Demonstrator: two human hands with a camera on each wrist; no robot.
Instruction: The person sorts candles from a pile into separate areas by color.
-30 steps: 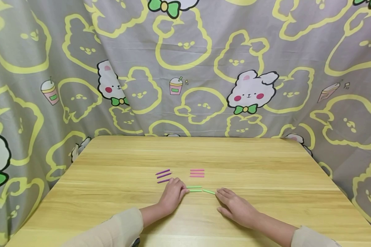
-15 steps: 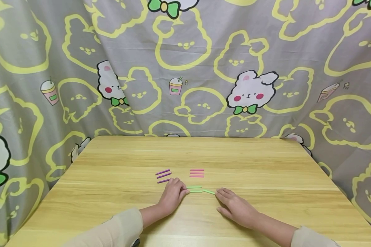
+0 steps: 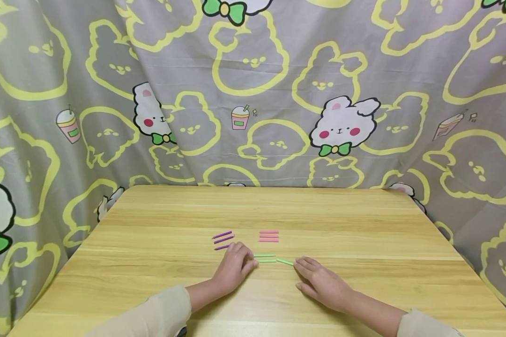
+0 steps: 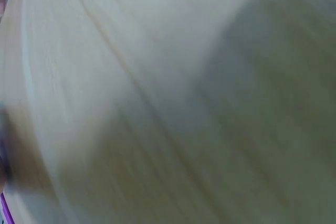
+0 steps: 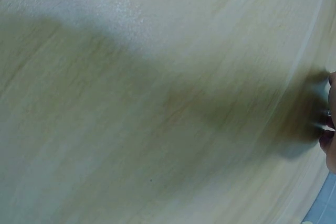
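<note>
Three thin light green sticks lie on the wooden table [image 3: 341, 224] in the head view. Two are side by side, an upper stick [image 3: 264, 255] and a lower stick [image 3: 267, 261]. At their left ends is my left hand [image 3: 234, 269], its fingers bent down and its thumb by the lower one. The third stick [image 3: 284, 262] slants down to the right, with its far end at the fingertips of my right hand [image 3: 322, 283]. That hand lies palm down, thumb apart from the fingers. Right fingertips [image 5: 331, 142] show at the edge of the right wrist view.
Behind the left hand lie three purple sticks [image 3: 223, 240], the nearest partly covered by its fingers. Three pink sticks [image 3: 269, 236] lie in a row farther back. A grey patterned curtain [image 3: 278, 107] hangs beyond the table's far edge.
My left hand has shifted slightly left, and its thumb has dropped a little away from the index finger. The right hand and the sticks look unmoved.
</note>
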